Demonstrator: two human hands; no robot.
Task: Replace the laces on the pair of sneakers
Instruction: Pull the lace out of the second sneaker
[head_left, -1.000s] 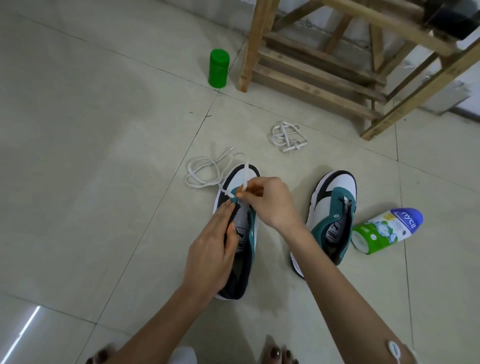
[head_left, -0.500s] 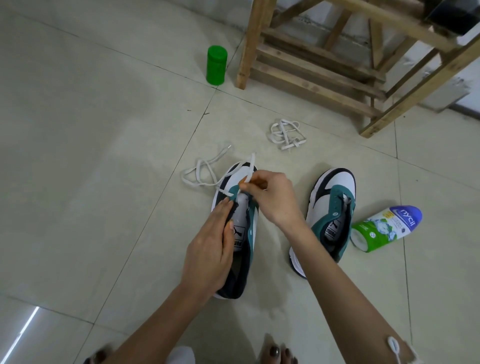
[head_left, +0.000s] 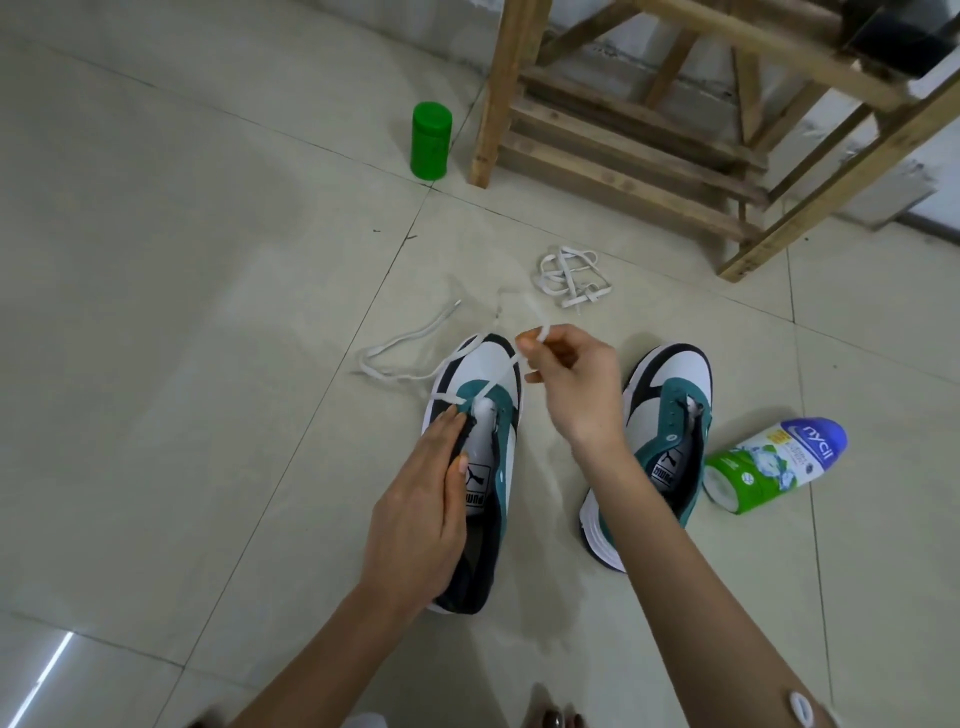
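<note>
Pale tile floor (head_left: 182, 364) all round. L hand (head_left: 421, 514) lies on near shoe (head_left: 493, 374), fingers straight along its left eyelet edge, thumb on tongue (head_left: 478, 467), which reads PUMA. R hand (head_left: 576, 384) is raised over the toe, thumb & forefinger pinching lace (head_left: 405, 371). Lace runs thru the front eyelets; its other end trails on the floor to the left. 2nd shoe (head_left: 675, 379) sits to the right, toe pointing away. Bottle (head_left: 774, 462) marked nycil lies on its side just beside it. Farther: spare bundle (head_left: 571, 278), green jar (head_left: 430, 140), wood frame (head_left: 623, 171).
</note>
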